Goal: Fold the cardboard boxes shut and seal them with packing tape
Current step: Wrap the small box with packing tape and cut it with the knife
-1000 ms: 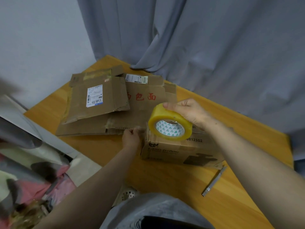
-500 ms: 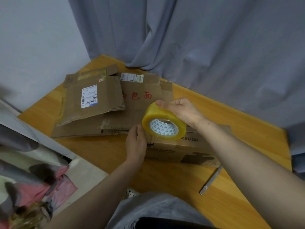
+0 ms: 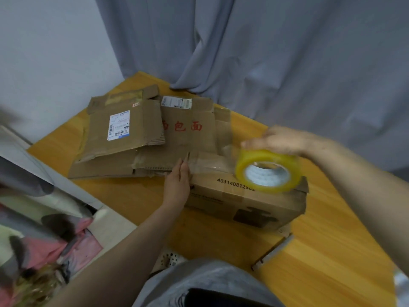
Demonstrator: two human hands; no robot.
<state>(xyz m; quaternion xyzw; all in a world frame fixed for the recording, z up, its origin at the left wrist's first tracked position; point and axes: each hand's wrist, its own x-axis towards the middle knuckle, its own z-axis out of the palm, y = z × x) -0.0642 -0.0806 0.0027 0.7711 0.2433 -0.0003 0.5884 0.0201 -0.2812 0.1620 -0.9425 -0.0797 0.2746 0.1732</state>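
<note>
Change: the tape roll [image 3: 267,171] has travelled right across the box [image 3: 243,196] since half a second ago. A clear strip [image 3: 210,161] now runs from it back to the left hand [image 3: 177,185], which has stayed at the box's left end.
Left hand: flat, fingers straight and together, pressing the strip's end against the box's left edge.
Right hand [image 3: 278,140]: curled over the top of the roll and gripping it, blurred.
Box place: centre right of the frame, lying closed on the surface [image 3: 332,251], roll over its right end.
Tape handling: light and stiff as a roll; the strip is thin, sticky and likely to wrinkle or fold onto itself if it goes slack. It is best held by the roll's outer rim, with the strip kept taut.
Box handling: light, worn cardboard, creased at the near right corner. It probably slides when pulled, so the anchoring palm matters.
Around: flattened cardboard [image 3: 132,134] sits stacked in the upper left, touching the box's far left end. A slim metal tool [image 3: 272,251] lies near the lower right and a grey curtain [image 3: 265,52] hangs behind.
In the way: nothing lies along the tape's path, though the flattened stack crowds the left hand.
</note>
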